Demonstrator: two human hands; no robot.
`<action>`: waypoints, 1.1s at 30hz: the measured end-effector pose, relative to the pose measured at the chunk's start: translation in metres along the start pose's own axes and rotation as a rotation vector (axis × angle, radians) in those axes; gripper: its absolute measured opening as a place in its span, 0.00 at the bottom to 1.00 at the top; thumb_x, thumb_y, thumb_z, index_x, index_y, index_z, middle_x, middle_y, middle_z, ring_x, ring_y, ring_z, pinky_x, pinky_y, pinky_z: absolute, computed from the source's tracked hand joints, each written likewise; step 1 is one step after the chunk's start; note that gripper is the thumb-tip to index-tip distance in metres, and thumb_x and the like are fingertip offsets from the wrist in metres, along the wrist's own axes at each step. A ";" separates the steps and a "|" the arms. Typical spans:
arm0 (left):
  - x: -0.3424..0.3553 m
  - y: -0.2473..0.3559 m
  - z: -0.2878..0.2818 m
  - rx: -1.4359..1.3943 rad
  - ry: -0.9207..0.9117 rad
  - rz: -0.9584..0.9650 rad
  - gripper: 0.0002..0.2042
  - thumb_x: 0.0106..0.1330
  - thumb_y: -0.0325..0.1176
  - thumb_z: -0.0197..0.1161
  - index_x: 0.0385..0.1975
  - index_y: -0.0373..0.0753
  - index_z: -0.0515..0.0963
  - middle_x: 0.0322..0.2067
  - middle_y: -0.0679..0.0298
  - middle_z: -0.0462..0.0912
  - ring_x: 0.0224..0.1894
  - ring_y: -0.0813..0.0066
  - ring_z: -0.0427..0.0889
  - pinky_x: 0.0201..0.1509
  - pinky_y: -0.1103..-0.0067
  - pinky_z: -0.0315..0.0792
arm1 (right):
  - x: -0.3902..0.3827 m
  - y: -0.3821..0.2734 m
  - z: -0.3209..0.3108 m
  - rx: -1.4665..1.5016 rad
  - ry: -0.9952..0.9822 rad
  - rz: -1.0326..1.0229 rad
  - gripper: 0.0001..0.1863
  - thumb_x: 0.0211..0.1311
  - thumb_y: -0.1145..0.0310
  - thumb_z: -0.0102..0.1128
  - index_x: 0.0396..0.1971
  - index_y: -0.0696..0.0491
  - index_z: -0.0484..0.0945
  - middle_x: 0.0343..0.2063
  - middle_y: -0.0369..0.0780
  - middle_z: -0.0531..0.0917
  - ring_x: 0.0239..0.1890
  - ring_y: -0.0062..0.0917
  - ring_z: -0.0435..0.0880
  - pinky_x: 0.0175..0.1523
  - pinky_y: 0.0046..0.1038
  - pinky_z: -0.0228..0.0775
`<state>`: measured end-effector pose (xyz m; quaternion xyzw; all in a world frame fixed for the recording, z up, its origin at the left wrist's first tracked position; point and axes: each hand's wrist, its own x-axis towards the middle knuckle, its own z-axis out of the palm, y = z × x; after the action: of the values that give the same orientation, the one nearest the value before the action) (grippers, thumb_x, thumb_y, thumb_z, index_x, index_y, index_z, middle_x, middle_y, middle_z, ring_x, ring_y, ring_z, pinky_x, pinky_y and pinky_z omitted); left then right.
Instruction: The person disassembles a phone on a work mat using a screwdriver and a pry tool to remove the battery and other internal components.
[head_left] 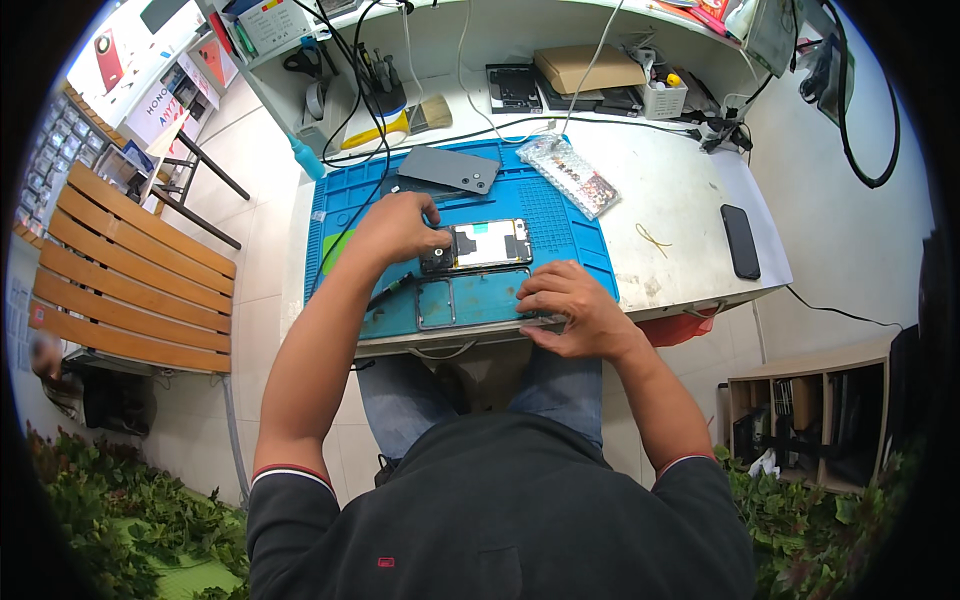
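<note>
An opened phone (492, 246) with its inner parts bare lies on the blue work mat (330, 205). My left hand (405, 228) has its fingers bent and closed at the phone's left end; its fingertips are partly hidden. Below the phone, a thin phone frame (436, 304) lies near the bench's front edge. My right hand (572, 310) curls its fingers and thumb round the frame's right end, which it covers. Above the phone rest a grey phone back cover (450, 168) and a thin dark tool (467, 205). A black-handled tool (391, 291) sits below my left wrist.
A bubble-wrapped packet (570, 176) overlaps the mat's right corner. Farther right are a rubber band (653, 240) and a black phone (740, 242). At the back stand a yellow-handled brush (376, 132), a cardboard box (590, 68) and a white basket (664, 99). Dark cables (384, 130) hang over the left side.
</note>
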<state>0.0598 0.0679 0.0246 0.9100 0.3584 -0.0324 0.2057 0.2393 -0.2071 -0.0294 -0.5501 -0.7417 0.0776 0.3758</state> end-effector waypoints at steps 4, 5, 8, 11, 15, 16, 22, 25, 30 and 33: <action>0.005 0.005 0.000 0.034 -0.037 -0.024 0.25 0.54 0.52 0.79 0.45 0.39 0.92 0.45 0.51 0.93 0.50 0.54 0.92 0.59 0.66 0.83 | 0.007 -0.001 0.008 -0.029 0.095 0.043 0.10 0.62 0.70 0.78 0.43 0.50 0.89 0.46 0.36 0.90 0.55 0.34 0.85 0.59 0.38 0.73; 0.006 0.006 0.000 0.038 -0.032 -0.019 0.24 0.55 0.52 0.78 0.44 0.39 0.92 0.45 0.51 0.93 0.50 0.54 0.92 0.58 0.66 0.83 | 0.010 0.001 0.010 -0.040 0.116 0.070 0.10 0.63 0.69 0.78 0.43 0.50 0.89 0.46 0.36 0.90 0.54 0.35 0.85 0.59 0.39 0.73; -0.001 -0.004 -0.003 0.037 0.072 0.067 0.21 0.57 0.49 0.80 0.43 0.39 0.92 0.42 0.53 0.94 0.48 0.54 0.92 0.56 0.66 0.84 | 0.032 0.015 0.018 -0.149 0.199 0.077 0.12 0.65 0.67 0.78 0.46 0.51 0.90 0.46 0.37 0.90 0.51 0.35 0.84 0.57 0.40 0.73; -0.026 -0.024 -0.023 0.034 -0.010 0.110 0.20 0.55 0.43 0.83 0.44 0.39 0.91 0.40 0.55 0.94 0.46 0.56 0.92 0.54 0.67 0.84 | 0.063 0.030 0.017 -0.244 0.125 0.051 0.16 0.66 0.65 0.77 0.52 0.50 0.91 0.47 0.38 0.90 0.51 0.35 0.85 0.58 0.39 0.74; -0.066 -0.051 -0.026 -0.019 -0.217 0.055 0.20 0.51 0.34 0.86 0.45 0.37 0.91 0.39 0.57 0.93 0.43 0.61 0.93 0.51 0.70 0.84 | 0.099 0.047 0.025 -0.248 -0.103 0.095 0.17 0.65 0.62 0.79 0.51 0.52 0.92 0.49 0.41 0.90 0.53 0.40 0.87 0.59 0.41 0.77; -0.071 -0.056 -0.021 -0.054 -0.186 0.065 0.20 0.52 0.32 0.85 0.45 0.36 0.90 0.38 0.57 0.93 0.42 0.63 0.92 0.50 0.71 0.84 | 0.108 0.046 0.024 -0.206 -0.166 0.151 0.18 0.65 0.62 0.79 0.51 0.53 0.92 0.49 0.42 0.90 0.53 0.41 0.87 0.59 0.41 0.78; -0.081 -0.076 -0.004 -0.207 -0.044 0.067 0.17 0.56 0.27 0.81 0.47 0.34 0.90 0.34 0.61 0.90 0.36 0.71 0.88 0.47 0.76 0.83 | 0.127 0.048 0.027 -0.097 -0.237 0.303 0.17 0.62 0.60 0.82 0.45 0.55 0.93 0.46 0.44 0.90 0.52 0.44 0.88 0.57 0.43 0.80; -0.079 -0.089 -0.006 -0.312 0.086 -0.021 0.17 0.59 0.28 0.79 0.49 0.34 0.90 0.33 0.62 0.88 0.35 0.74 0.86 0.47 0.76 0.83 | 0.128 0.042 0.031 -0.087 -0.243 0.357 0.15 0.64 0.61 0.81 0.44 0.56 0.92 0.46 0.47 0.89 0.52 0.46 0.88 0.58 0.45 0.81; -0.056 -0.102 -0.010 -0.205 0.271 -0.008 0.17 0.63 0.28 0.77 0.51 0.35 0.90 0.36 0.60 0.88 0.37 0.71 0.86 0.48 0.73 0.83 | 0.117 0.023 0.046 -0.199 -0.166 0.357 0.12 0.67 0.66 0.76 0.44 0.58 0.91 0.45 0.49 0.88 0.52 0.48 0.87 0.58 0.47 0.81; -0.052 -0.103 -0.007 -0.137 0.383 0.099 0.15 0.63 0.28 0.77 0.50 0.36 0.90 0.38 0.58 0.89 0.39 0.68 0.87 0.48 0.72 0.83 | 0.113 0.021 0.053 -0.204 -0.123 0.380 0.12 0.69 0.68 0.74 0.46 0.58 0.91 0.44 0.46 0.87 0.52 0.47 0.86 0.59 0.46 0.79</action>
<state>-0.0481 0.1055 0.0052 0.9000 0.3471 0.1758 0.1965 0.2081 -0.0843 -0.0245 -0.7093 -0.6503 0.1052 0.2509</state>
